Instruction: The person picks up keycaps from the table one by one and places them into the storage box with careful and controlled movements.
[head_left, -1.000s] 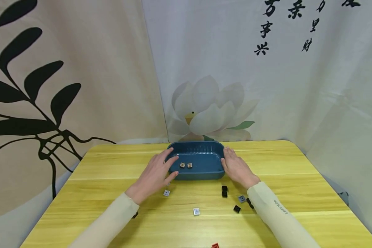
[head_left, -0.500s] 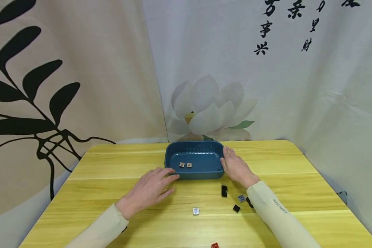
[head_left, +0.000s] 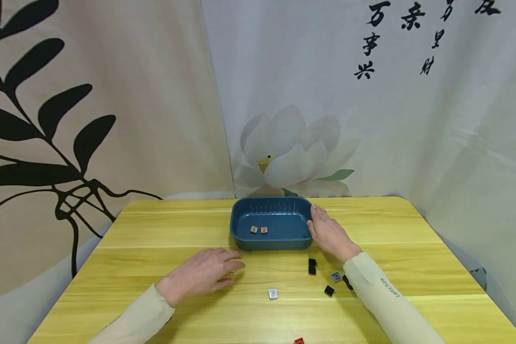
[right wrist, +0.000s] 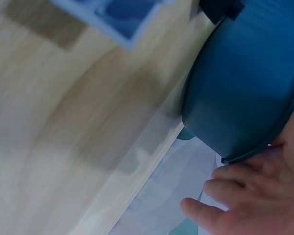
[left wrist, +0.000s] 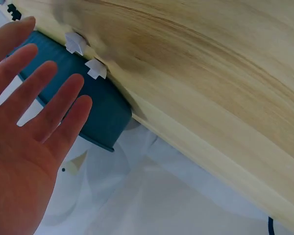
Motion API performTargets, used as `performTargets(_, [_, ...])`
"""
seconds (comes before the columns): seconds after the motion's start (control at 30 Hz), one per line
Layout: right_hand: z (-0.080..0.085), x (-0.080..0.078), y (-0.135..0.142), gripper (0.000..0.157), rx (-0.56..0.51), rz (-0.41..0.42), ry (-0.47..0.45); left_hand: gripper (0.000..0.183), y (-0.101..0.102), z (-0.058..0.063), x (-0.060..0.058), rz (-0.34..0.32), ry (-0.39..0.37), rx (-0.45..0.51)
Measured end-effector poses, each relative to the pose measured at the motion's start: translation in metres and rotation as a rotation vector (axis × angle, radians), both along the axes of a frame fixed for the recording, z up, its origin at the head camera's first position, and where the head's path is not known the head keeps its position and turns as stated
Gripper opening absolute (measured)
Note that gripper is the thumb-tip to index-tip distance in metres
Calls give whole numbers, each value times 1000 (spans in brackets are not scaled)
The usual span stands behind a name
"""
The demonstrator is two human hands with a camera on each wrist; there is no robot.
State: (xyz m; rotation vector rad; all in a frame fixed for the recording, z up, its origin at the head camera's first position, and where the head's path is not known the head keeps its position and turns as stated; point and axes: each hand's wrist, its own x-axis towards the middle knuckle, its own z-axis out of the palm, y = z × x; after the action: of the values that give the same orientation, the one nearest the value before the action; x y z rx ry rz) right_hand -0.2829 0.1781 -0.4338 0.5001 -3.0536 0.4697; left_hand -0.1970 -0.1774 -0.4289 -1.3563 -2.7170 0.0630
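Note:
A blue rectangular dish point(head_left: 271, 244) stands near the table's far edge, with two small tan blocks point(head_left: 254, 230) inside at its left. My right hand point(head_left: 330, 235) rests along the dish's right side; in the right wrist view its fingers point(right wrist: 230, 191) lie at the rim. My left hand point(head_left: 199, 274), fingers apart and palm turned down, hovers over the table just in front of the dish's left corner. The left wrist view shows two small white notched blocks point(left wrist: 76, 43) on the table beyond its fingertips, close to the dish. From the head view the left hand mostly hides them.
A white block point(head_left: 273, 294) lies mid-table. Several black blocks point(head_left: 312, 266) and a grey-blue block point(head_left: 336, 277) lie near my right forearm. A red block point(head_left: 298, 340) sits at the front. Printed curtains point(head_left: 370, 143) hang behind the table's far edge.
My left hand has left the dish's left side, drawn back toward me and to the left, and now hovers over the white blocks. My right hand has stayed against the dish.

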Motion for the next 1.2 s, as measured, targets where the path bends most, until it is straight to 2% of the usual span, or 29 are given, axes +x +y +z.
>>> performTargets(0.27, [-4, 0, 2, 59, 1, 1, 8, 36, -1, -1, 0, -15, -19, -24])
performTargets(0.57, [-5, -1, 3, 59, -2, 6, 8, 19, -1, -5, -3, -21, -16, 19])
performTargets(0.73, [-6, -2, 3, 59, 6, 6, 8, 14, 0, -7, -4, -24, -7, 4])
performTargets(1.2, [-3, -1, 1, 59, -14, 12, 23, 16, 3, -11, -5, -17, 2, -6])
